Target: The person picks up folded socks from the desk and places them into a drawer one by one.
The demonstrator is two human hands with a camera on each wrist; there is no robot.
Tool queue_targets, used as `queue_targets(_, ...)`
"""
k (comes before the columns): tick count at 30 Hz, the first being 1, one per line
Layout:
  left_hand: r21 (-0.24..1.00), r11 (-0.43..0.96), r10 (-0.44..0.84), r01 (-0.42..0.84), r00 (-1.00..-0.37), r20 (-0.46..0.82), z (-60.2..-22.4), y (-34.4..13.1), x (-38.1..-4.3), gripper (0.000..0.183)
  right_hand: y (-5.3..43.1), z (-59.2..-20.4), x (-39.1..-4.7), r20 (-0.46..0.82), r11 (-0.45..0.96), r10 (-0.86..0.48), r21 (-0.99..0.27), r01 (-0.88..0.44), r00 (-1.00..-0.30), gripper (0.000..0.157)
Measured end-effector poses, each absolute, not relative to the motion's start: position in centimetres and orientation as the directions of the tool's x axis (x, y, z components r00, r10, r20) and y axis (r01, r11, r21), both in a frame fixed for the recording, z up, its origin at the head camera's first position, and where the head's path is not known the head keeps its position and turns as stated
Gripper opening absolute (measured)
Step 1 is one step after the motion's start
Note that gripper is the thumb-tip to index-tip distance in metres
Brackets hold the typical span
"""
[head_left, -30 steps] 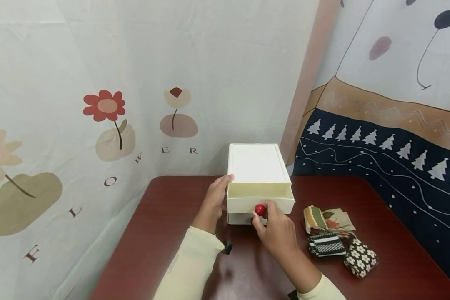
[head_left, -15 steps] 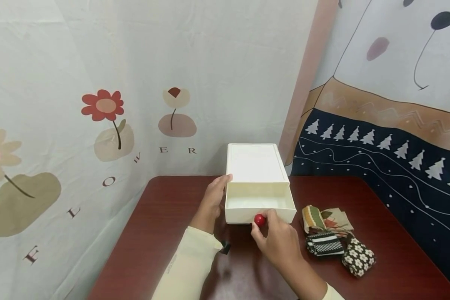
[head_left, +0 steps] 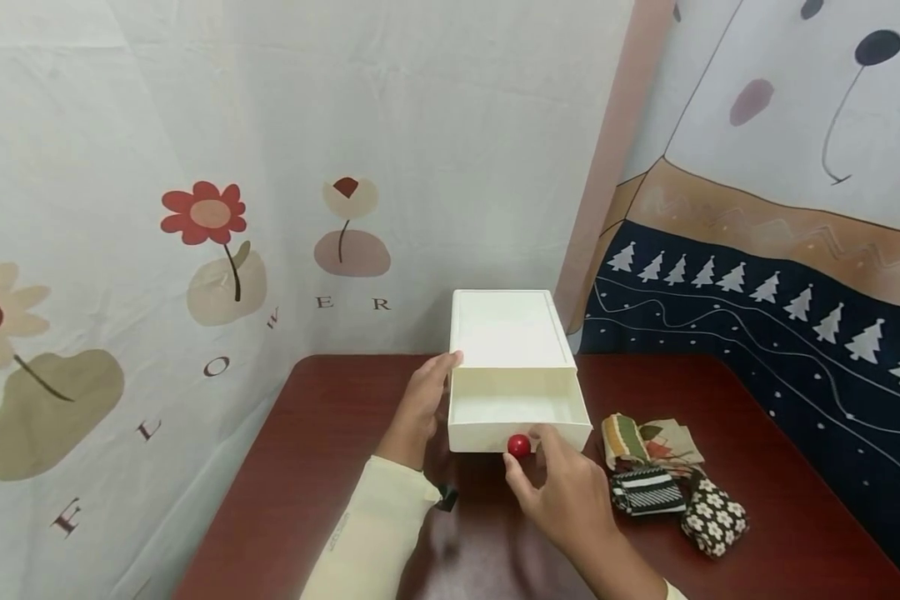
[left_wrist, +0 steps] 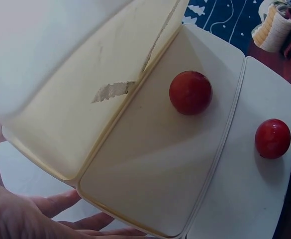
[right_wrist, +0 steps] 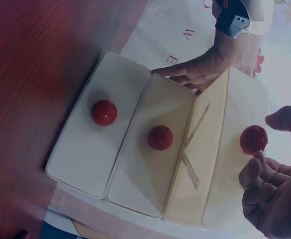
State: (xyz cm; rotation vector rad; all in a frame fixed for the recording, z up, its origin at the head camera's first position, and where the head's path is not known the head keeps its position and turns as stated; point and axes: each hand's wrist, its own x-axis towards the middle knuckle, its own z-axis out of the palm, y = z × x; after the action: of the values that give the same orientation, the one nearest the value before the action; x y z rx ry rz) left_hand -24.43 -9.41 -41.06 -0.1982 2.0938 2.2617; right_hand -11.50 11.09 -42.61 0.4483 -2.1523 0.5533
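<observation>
A white drawer unit (head_left: pixel 504 329) stands on the table, its top drawer (head_left: pixel 480 437) pulled out towards me. The visible inside of that drawer is bare. My right hand (head_left: pixel 570 492) is at the drawer's red round knob (head_left: pixel 519 446). In the right wrist view the thumb is apart from the knob, and a fingertip is close to or touching it. My left hand (head_left: pixel 420 404) rests against the unit's left side, fingers extended, thumb at the top edge. Two lower drawers, each with a red knob (left_wrist: pixel 190 92), are closed in the left wrist view.
To the right lie several small folded or rolled cloths: a striped one (head_left: pixel 624 440), a black-and-white one (head_left: pixel 648 490), a flowered one (head_left: pixel 714 517) and a beige printed one (head_left: pixel 677 442). The dark red table (head_left: pixel 345 417) meets printed curtains behind.
The top drawer has slid out towards me, drawn by my right hand on the knob. My right fingers have since loosened from the knob. The left hand has stayed at the unit's side.
</observation>
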Motion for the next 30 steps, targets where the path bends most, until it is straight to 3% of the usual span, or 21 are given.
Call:
queue_targets(6, 0.989, -0.081, -0.044, -0.125, -0.991, -0.129, -40.9, -9.5, -24.3, 0.068, 12.1, -42.6, -11.2, 0.867, 0.795, -0.102, -0.224, -0.564, -0.488, 0.036)
queue_targets(23, 0.991, -0.049, -0.023, -0.124, -0.992, -0.125, -41.1, -9.6, -24.4, 0.070, 14.9, -42.9, -9.7, 0.855, 0.815, 0.058, -0.339, -0.470, -0.516, 0.053)
queue_targets(30, 0.989, -0.066, -0.018, -0.133, -0.991, -0.135, -41.1, -9.6, -24.5, 0.069, 16.4, -43.6, -9.8, 0.878, 0.816, 0.082, -0.331, -0.474, -0.472, 0.068)
